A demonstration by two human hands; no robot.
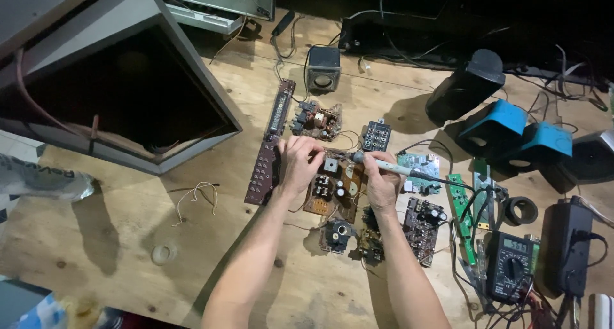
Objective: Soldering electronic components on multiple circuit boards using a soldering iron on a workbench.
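At the near edge of the wooden table (115,239), toward its right corner, a multimeter (510,265) lies among tangled wires, with a black power brick (566,246) just beside it on the right. Left of the meter sit two small dark circuit boards (422,223), and a narrow green board (460,214) lies between them and the meter.

Near the middle of the table, both forearms reach in from the near edge. The right hand (382,183) has its fingers clamped round the handle of a soldering iron (390,167), tip pointing left toward a brown circuit board (336,189) that lies flat between the two hands. The left hand (299,164) rests on the board's left edge, fingers curled together and pinched on something too small to make out. A long dark strip board (268,150) lies just beside that hand, running toward the far edge.

A loose loop of thin wire (198,198) lies toward the left side. Farther back, a small grey speaker (323,69) stands near the far edge, and two blue speakers (518,137) and a black one (465,86) lie toward the far right corner. A large open grey casing (121,79) fills the far left corner.
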